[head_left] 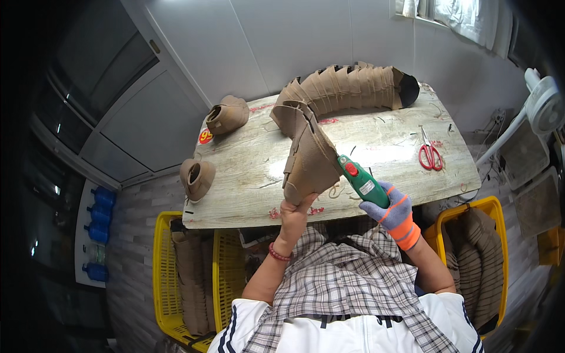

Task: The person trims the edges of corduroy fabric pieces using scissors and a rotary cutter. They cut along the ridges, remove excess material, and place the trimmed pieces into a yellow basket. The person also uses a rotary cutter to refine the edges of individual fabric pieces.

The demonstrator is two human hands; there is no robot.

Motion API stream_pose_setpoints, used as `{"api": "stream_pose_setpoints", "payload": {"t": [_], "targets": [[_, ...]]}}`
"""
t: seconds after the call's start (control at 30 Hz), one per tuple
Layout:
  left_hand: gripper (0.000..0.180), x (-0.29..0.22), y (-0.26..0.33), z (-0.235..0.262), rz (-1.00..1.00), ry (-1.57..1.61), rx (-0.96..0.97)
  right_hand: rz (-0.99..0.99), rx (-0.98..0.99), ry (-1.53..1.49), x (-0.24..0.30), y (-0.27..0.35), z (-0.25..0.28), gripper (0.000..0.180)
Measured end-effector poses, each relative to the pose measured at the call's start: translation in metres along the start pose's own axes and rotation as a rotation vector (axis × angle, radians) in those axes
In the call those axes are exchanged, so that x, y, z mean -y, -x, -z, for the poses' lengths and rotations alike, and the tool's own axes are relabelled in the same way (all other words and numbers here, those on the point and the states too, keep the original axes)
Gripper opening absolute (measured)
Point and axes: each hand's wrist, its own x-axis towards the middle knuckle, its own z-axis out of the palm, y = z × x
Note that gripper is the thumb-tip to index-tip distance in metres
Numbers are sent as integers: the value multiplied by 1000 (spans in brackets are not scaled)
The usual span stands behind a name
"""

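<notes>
Fingers of your bare left hand (292, 213) are closed round the lower end of a tan suede boot upper (307, 154), raised just above the near edge of the table. Its long axis runs from your hand up and slightly left, open top pointing away from you toward the far wall. Your right hand (393, 207), in a grey knit glove with orange cuff, is wrapped tight round a green handheld tool with a red button (361, 179); its tip meets the upper's right edge.

Surface: pale wood-grain table (376, 147) bearing a fanned row of matching tan uppers (353, 85), two finished tan boots (226, 115), red-handled scissors (430, 154). Yellow plastic crates (162, 276) of uppers flank your knees. Grey panelled walls; white fan (544, 106) at right.
</notes>
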Motion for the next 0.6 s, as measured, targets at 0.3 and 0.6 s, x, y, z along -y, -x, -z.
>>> {"api": "stream_pose_setpoints", "payload": {"t": [0.3, 0.6], "targets": [[19, 31, 6, 1, -382, -613, 71, -241, -3, -79, 13, -8, 2, 46], [36, 32, 9, 20, -573, -856, 292, -391, 32, -281, 20, -18, 12, 38]]}}
